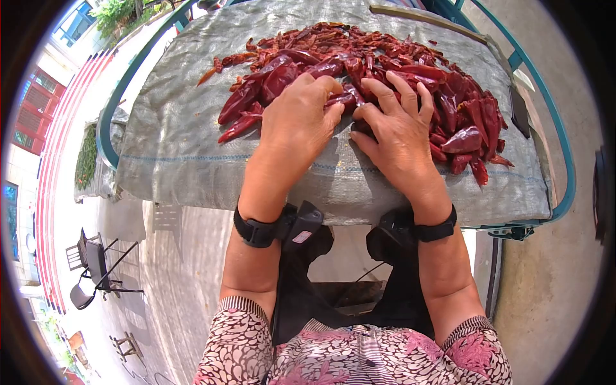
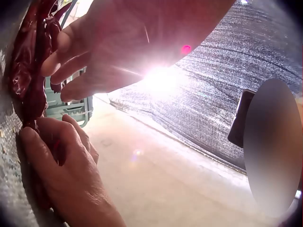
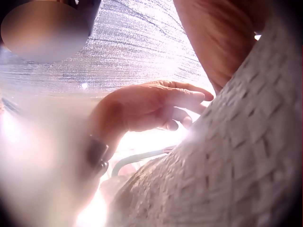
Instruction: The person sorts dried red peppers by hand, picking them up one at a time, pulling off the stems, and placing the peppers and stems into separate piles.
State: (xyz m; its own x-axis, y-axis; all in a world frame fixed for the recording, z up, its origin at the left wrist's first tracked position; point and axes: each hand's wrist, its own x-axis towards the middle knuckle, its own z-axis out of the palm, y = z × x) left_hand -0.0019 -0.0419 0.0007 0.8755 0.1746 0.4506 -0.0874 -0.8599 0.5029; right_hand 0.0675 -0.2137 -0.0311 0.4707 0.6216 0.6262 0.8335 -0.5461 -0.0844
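Large glossy red dried peppers [image 1: 461, 140] lie piled on grey woven sacking [image 1: 192, 138], with smaller, shrivelled ones [image 1: 321, 40] behind. At the pile's near edge, the left hand [image 1: 296, 119] has its thumb and forefinger round the end of a dark red pepper [image 1: 344, 100]. Beside it the right hand [image 1: 401, 128] spreads its outer fingers over the pile, thumb and forefinger bent round another pepper. The left wrist view has the left hand [image 2: 111, 45] above and the right hand [image 2: 71, 170] below, by a long pepper [image 2: 34, 97]. Woven sacking hides the left fingertips' contact in the right wrist view.
A teal metal rail [image 1: 564, 154] curves round the sacking. A dark flat object [image 1: 519, 112] lies at its right edge, and a wooden strip [image 1: 423, 19] at the far edge. Folding chairs [image 1: 96, 263] stand on the ground to the left.
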